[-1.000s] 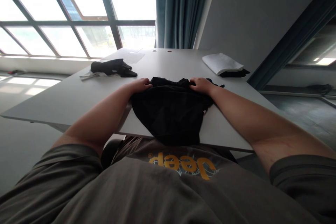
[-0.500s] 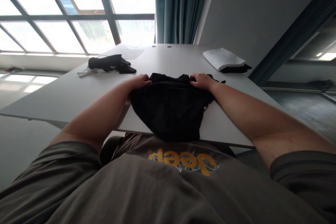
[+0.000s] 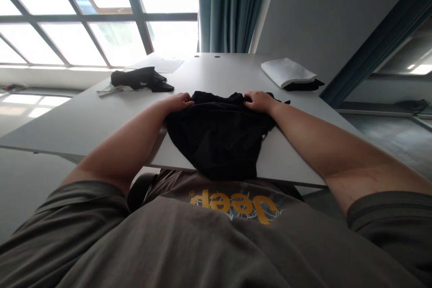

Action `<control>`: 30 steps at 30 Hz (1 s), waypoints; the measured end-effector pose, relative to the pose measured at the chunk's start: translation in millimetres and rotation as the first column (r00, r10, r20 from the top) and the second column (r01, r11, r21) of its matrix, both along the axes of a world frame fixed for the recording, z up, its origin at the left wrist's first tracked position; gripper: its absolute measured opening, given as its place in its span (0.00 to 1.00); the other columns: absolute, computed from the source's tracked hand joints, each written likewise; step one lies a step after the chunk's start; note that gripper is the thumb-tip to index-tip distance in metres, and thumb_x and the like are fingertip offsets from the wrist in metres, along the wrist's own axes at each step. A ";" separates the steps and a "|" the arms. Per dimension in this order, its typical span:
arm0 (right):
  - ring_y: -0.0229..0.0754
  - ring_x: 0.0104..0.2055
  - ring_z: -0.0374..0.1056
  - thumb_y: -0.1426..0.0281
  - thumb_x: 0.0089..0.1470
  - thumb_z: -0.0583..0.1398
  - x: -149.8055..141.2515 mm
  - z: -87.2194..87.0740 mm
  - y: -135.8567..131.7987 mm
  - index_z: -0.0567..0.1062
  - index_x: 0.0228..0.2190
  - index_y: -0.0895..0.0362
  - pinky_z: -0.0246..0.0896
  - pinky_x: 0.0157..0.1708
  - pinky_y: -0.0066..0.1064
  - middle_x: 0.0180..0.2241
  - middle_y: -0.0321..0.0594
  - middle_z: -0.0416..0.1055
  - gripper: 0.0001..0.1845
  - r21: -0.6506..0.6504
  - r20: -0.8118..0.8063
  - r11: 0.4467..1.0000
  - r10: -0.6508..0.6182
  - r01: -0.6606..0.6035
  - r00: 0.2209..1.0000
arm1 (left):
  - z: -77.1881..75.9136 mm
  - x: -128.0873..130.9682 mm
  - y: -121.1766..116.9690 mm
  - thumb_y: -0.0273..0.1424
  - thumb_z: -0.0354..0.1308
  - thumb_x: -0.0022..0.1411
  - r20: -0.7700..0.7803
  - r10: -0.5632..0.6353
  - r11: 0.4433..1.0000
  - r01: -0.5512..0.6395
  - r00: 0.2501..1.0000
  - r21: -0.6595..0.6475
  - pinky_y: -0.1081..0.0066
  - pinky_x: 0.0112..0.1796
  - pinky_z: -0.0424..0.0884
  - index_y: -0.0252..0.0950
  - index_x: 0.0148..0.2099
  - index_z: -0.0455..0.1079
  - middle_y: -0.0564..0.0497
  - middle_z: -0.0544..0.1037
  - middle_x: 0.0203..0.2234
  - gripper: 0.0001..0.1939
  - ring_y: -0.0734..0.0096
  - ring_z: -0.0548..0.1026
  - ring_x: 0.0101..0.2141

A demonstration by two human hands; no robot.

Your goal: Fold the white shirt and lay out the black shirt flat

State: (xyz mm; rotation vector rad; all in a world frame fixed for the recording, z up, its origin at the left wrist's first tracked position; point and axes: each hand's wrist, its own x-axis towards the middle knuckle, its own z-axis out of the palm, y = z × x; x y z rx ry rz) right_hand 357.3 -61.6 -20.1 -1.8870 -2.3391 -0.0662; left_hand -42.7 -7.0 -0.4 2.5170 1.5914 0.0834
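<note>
A black garment lies spread in front of me, its near end reaching the table's front edge. What sort of garment it is, I cannot make out. My left hand is closed on its far left corner. On the far right part, my right hand grips the same cloth with the fingers curled over it. The fingertips of both hands are partly hidden in the dark fabric. A small strip of the black cloth sticks out past my right hand.
The white table carries a rumpled black and white cloth pile at the left. Folded white cloth lies over a black one at the back right. Paper sheets rest at the far left, before a blue curtain.
The whole view has shifted slightly. Both hands keep their hold, and the black garment lies practically the same.
</note>
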 end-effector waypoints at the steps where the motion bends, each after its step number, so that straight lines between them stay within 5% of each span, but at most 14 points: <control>1: 0.59 0.55 0.79 0.62 0.69 0.60 -0.4 0.5 -0.6 0.83 0.55 0.57 0.68 0.53 0.41 0.54 0.54 0.84 0.20 0.000 -0.002 1.000 -0.002 0.002 1.000 | -0.2 0.0 0.1 0.48 0.54 0.80 0.002 0.000 1.000 0.000 1.000 0.001 0.61 0.58 0.76 0.40 0.69 0.77 0.41 0.82 0.59 0.26 0.49 0.80 0.57; 30: 0.58 0.53 0.80 0.61 0.67 0.61 0.0 0.6 0.3 0.83 0.53 0.55 0.69 0.51 0.41 0.52 0.52 0.85 0.19 0.011 -0.006 1.000 -0.008 0.008 1.000 | -6.2 -1.5 9.1 0.49 0.56 0.79 0.023 -0.008 1.000 0.008 1.000 0.008 0.62 0.59 0.76 0.43 0.68 0.78 0.43 0.82 0.61 0.26 0.50 0.80 0.59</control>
